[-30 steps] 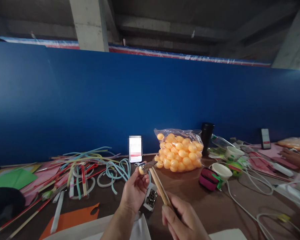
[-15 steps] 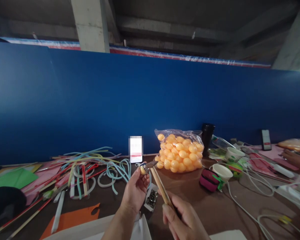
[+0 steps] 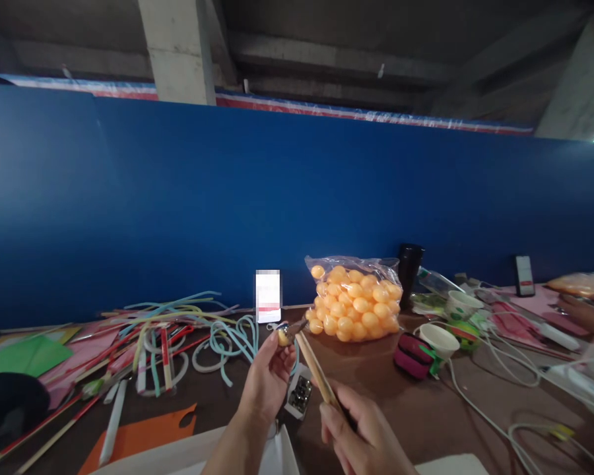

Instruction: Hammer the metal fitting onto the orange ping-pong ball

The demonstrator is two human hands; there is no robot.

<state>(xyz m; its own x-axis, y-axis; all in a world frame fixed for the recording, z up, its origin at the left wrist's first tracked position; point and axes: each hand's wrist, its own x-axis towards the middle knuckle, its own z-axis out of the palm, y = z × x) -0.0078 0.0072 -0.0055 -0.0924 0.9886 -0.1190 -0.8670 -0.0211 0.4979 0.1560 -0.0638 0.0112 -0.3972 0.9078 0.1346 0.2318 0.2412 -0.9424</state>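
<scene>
My left hand (image 3: pixel 270 373) is closed, its thumb and fingers pinching a small round shiny thing (image 3: pixel 284 336) with silver and yellowish parts. Its exact kind is too small to make out. In my right hand (image 3: pixel 354 425) is a wooden-handled hammer (image 3: pixel 317 366), its handle slanting up and left. The dark, blurred head end lies right beside the round thing; whether they touch I cannot tell. Just below and between the hands sits a small white box (image 3: pixel 299 392) of dark shiny pieces, partly behind my left hand.
A clear bag of orange balls (image 3: pixel 356 307) stands behind my hands, near a lit phone (image 3: pixel 268 297). Tubes and sticks (image 3: pixel 165 356) clutter the left. A pink pouch (image 3: pixel 413 356), paper cups (image 3: pixel 439 341) and white cables (image 3: pixel 475 409) lie right. Another person's hand (image 3: pixel 587 316) shows far right.
The hammer's head has shifted slightly by the round thing and looks more blurred. Both hands keep nearly the same place and grip. The view has moved very little.
</scene>
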